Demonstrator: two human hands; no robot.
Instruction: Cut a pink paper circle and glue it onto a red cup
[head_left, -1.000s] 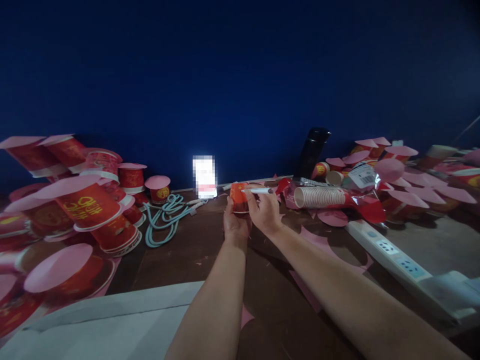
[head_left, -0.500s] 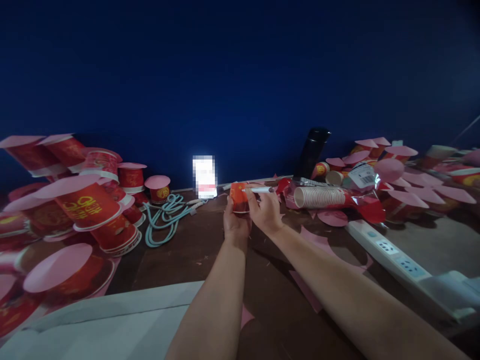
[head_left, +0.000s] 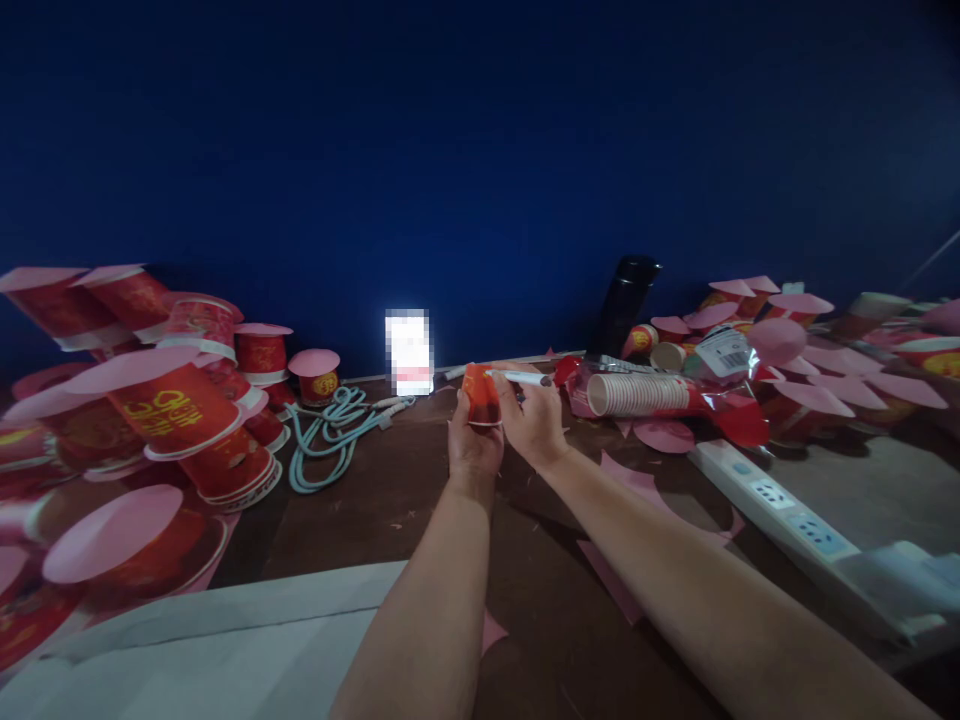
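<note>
My left hand is wrapped round a red paper cup, its white rim facing down toward me. In my right hand a white marker is pinched between thumb and fingers. The marker's tip meets the cup's side near its upper part; whether it leaves a mark I cannot make out. Both hands are held over the brown table, close together.
Red cups topped with pink paper discs crowd the left; more pink-topped cups stand right. A cup sleeve, black flask, power strip, teal cable, lit screen and white board lie around.
The cup has turned or tilted slightly in my left hand, and its red side shows a little differently. The marker stays at the cup in my right hand.
</note>
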